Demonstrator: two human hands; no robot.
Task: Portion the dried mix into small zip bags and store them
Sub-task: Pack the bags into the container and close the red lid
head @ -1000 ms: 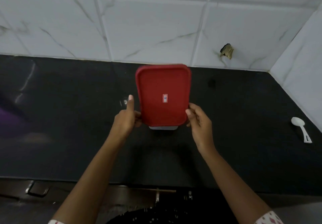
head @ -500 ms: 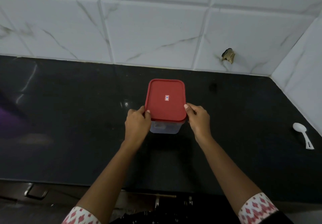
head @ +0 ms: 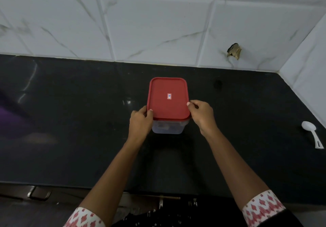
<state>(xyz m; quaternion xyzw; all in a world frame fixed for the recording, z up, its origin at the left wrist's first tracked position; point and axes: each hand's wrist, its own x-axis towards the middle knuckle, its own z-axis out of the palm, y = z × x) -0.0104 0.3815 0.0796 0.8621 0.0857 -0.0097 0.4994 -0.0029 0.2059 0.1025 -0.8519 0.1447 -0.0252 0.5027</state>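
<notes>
Both hands are on it. The clear plastic container looks set down on the black countertop, squarely between the two hands. The left hand grips the near-left corner of the red lid, thumb on top. The right hand pinches the lid's right edge, fingers curled. The lid's long side runs straight away from the person, so neither hand is nearer; a lift from these near corners looks likely. A white plastic spoon lies well out to the right of the right hand.
</notes>
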